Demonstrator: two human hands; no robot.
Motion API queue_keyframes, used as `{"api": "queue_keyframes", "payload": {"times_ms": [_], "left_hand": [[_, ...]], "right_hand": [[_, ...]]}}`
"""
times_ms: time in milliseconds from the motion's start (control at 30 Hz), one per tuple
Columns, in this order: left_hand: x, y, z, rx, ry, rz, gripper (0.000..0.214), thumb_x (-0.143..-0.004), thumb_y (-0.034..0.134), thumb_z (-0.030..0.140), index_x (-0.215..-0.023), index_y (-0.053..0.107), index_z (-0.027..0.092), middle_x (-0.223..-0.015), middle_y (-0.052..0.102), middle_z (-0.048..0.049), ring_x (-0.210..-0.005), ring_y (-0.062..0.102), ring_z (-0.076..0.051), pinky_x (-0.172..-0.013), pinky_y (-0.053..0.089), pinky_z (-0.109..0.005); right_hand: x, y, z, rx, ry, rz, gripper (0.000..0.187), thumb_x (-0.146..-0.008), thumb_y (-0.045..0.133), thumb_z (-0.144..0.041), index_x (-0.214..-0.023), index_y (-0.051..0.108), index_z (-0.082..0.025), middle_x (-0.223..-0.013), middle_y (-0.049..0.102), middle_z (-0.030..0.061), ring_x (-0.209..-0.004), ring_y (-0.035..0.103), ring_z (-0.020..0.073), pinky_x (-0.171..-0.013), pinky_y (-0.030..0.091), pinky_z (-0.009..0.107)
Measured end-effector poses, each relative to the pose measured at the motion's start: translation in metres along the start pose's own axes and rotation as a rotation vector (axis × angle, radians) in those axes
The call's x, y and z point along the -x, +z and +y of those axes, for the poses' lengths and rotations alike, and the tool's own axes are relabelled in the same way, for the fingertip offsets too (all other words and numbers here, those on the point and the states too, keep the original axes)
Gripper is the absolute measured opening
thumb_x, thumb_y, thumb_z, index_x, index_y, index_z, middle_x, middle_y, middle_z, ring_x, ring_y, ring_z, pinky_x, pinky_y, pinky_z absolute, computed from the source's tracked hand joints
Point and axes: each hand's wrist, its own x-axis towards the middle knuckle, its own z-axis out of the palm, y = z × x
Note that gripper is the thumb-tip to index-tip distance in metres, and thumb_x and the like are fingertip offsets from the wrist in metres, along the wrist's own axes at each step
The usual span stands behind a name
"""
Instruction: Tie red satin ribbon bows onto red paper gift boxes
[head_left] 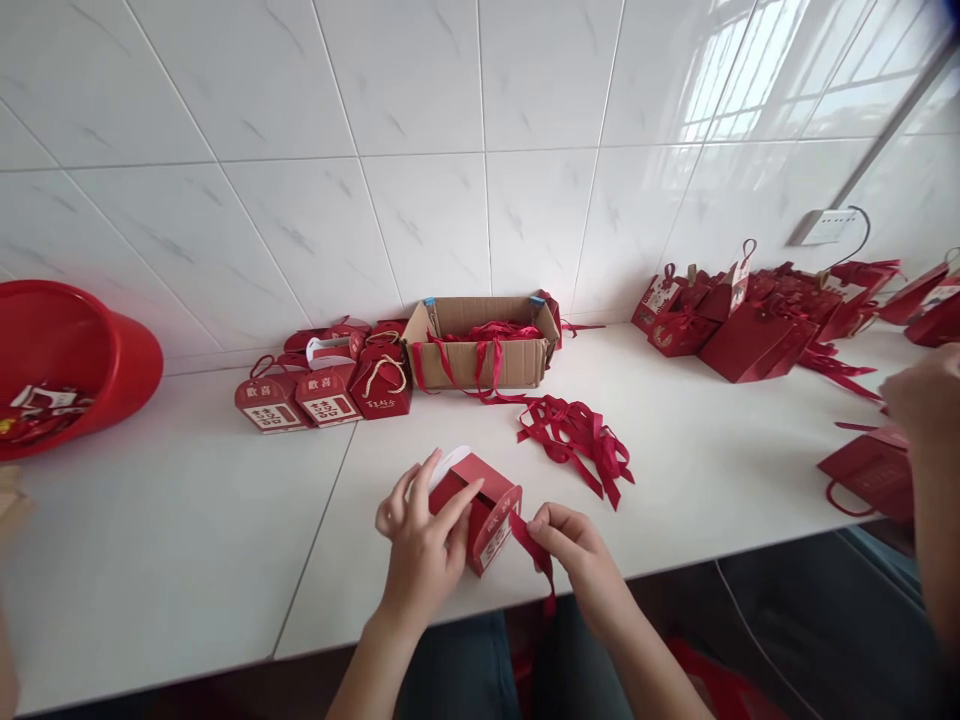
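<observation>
A small red paper gift box with white printed panels stands on the white table near its front edge. My left hand grips it from the left, with fingers over its top and side. Between the thumb and fingers of my right hand is a dark red ribbon, pinched at the box's right end. One end of the ribbon hangs past the table edge. Part of the box is hidden under my left hand. Behind it on the right lies a loose heap of red ribbons.
A cardboard carton of ribbons stands by the tiled wall, with several red gift boxes to its left. A red bucket is at far left. More red boxes sit at right, where another person's hand is near a red box.
</observation>
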Motion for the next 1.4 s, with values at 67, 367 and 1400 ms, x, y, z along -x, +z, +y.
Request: {"api": "queue_keyframes", "payload": {"times_ms": [67,367,1400], "left_hand": [[-0.001,0.006,-0.003,-0.040,-0.005,-0.075,0.032,-0.087,0.052,0.016,-0.107,0.069,0.035,-0.143,0.041,-0.0107,-0.126,0.037,-0.038,-0.092,0.031,-0.058],[0.004,0.009,0.000,0.047,-0.014,-0.090,0.028,-0.088,0.050,0.017,-0.104,0.069,0.028,-0.134,0.050,-0.0118,-0.121,0.044,-0.033,-0.095,0.035,-0.051],[-0.050,-0.040,0.036,0.515,0.043,0.036,0.011,-0.087,0.055,0.019,-0.080,0.062,0.024,-0.134,0.053,-0.0049,-0.134,0.030,-0.026,-0.109,0.030,-0.050]], "right_hand": [[-0.002,0.005,-0.001,0.027,-0.007,-0.021,0.041,-0.074,0.066,-0.050,-0.060,0.044,-0.019,-0.053,0.041,-0.0051,-0.051,0.034,0.0083,-0.050,0.029,0.022],[-0.005,0.010,-0.003,0.128,-0.077,-0.005,0.046,-0.072,0.063,-0.056,-0.058,0.039,-0.020,-0.052,0.038,-0.0053,-0.052,0.031,0.0084,-0.050,0.026,0.023],[0.007,0.012,-0.016,0.525,-0.595,0.147,0.016,-0.088,0.058,-0.030,-0.100,0.063,-0.022,-0.100,0.060,0.0061,-0.098,0.056,0.0192,-0.084,0.045,0.032]]}}
